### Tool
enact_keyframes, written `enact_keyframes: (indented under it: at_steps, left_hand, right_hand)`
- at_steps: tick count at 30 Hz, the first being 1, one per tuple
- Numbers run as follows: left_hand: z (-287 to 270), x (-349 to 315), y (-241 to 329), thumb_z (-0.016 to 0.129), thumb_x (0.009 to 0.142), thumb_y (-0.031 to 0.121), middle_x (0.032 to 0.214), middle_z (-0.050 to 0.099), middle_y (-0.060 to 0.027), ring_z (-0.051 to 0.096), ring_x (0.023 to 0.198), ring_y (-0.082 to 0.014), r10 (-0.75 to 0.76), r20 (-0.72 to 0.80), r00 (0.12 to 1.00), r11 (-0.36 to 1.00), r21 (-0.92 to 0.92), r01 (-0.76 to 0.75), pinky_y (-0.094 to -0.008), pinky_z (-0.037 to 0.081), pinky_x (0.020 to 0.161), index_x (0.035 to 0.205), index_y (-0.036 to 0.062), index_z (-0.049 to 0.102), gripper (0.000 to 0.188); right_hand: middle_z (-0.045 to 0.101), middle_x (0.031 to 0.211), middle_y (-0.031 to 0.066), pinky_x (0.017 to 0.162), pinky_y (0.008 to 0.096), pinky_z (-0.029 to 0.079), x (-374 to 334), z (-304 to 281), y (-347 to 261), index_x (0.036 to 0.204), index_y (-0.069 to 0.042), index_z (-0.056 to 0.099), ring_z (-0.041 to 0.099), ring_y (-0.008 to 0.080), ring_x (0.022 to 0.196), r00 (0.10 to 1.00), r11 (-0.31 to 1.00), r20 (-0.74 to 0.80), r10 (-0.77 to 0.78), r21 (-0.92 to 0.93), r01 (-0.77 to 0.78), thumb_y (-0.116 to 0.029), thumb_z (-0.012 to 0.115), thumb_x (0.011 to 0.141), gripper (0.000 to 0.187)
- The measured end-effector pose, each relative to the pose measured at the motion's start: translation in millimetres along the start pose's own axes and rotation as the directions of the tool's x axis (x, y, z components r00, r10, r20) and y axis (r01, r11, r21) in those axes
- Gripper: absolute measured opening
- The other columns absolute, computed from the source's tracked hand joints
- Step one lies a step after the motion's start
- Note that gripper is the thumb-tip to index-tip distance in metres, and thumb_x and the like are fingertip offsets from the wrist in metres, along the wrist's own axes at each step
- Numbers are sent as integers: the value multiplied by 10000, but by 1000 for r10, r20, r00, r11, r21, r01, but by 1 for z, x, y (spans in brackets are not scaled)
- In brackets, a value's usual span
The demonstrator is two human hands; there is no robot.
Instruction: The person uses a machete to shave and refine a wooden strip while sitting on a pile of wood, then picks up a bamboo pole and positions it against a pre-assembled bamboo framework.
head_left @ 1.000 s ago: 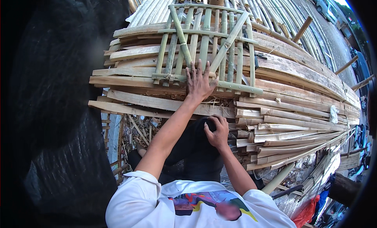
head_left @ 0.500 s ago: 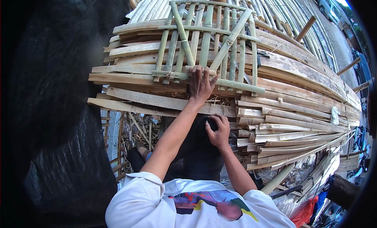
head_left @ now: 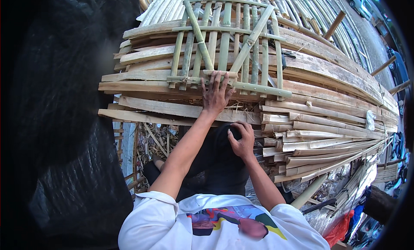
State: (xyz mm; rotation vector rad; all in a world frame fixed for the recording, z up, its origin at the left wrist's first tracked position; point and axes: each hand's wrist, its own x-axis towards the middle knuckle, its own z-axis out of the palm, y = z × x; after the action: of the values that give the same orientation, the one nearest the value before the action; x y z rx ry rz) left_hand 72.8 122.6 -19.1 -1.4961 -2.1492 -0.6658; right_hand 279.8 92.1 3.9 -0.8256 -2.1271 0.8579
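Observation:
A green bamboo lattice panel (head_left: 224, 47) of several upright slats, cross rails and two diagonal braces lies flat on stacked split bamboo. My left hand (head_left: 215, 95) reaches to its near rail (head_left: 261, 89). Its fingers are stretched and slightly apart, lying over the rail with their tips at a short pale bamboo strip (head_left: 233, 74). That strip sits where the braces come together, partly covered by the fingers. My right hand (head_left: 243, 142) rests on my knee in black trousers (head_left: 223, 153), fingers loosely bent, thumb apart, holding nothing.
Long split bamboo planks (head_left: 146, 105) form the work surface. Thinner bamboo strips (head_left: 319, 140) are stacked at the right. Upright posts (head_left: 335, 25) stick up beyond them. A black sheet (head_left: 82, 120) hangs at the left. Bamboo poles (head_left: 302, 17) and parked vehicles (head_left: 360, 7) are farther back.
My left hand has shifted slightly left and its fingers lie straighter over the near rail. The pale strip sits a little farther left and flatter. My right hand stays on the knee.

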Motion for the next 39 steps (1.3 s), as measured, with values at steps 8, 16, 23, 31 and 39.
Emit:
enact_keyframes:
  at_steps: [8, 16, 23, 31, 39]
  left_hand:
    - [0, -5, 6, 460, 969, 575, 1508, 347, -104, 262, 1455, -309, 2, -4, 1000, 1000, 14, -2, -718, 155, 1105, 1504, 173, 381, 673]
    - [-21, 9, 11, 509, 917, 639, 1502, 344, -167, 282, 1433, -383, 70, 107, 992, 997, 34, -74, -744, 173, 1085, 1505, 253, 379, 715]
    - [-39, 19, 25, 482, 916, 671, 1561, 263, -167, 179, 1482, -376, -46, 349, 936, 993, 118, 5, -762, 145, 1089, 1532, 244, 327, 765]
    - [-52, 33, 14, 464, 913, 691, 1541, 303, -185, 265, 1436, -402, -70, 485, 872, 995, 94, 28, -723, 217, 1086, 1508, 329, 348, 706]
    - [-45, 36, -2, 516, 917, 646, 1468, 358, -185, 371, 1354, -411, 138, 259, 956, 990, -11, -139, -624, 321, 1061, 1448, 240, 442, 673]
  right_hand:
    - [654, 1054, 103, 911, 408, 454, -7, 1, 1, 1002, -74, 694, 591, 313, 1034, 999, 1000, -17, 27, 9, -27, -200, 731, 777, 260]
    - [651, 1065, 106, 912, 422, 462, -4, 1, 4, 1003, -77, 683, 588, 327, 1042, 999, 1000, -46, 17, 8, -17, -230, 729, 785, 270]
    - [575, 1286, 149, 1024, 463, 419, -23, -6, -1, 1225, -92, 610, 521, 352, 1222, 1000, 995, 24, -14, -96, 16, -258, 713, 830, 440]
    - [552, 1300, 162, 945, 422, 499, -131, -96, -25, 1256, -104, 577, 607, 339, 1117, 908, 934, 292, 300, 102, -342, -241, 691, 867, 427]
    - [687, 902, 160, 777, 388, 544, -248, -189, -9, 1041, -26, 664, 685, 299, 852, 765, 768, -124, 632, -32, -640, -118, 659, 836, 224]
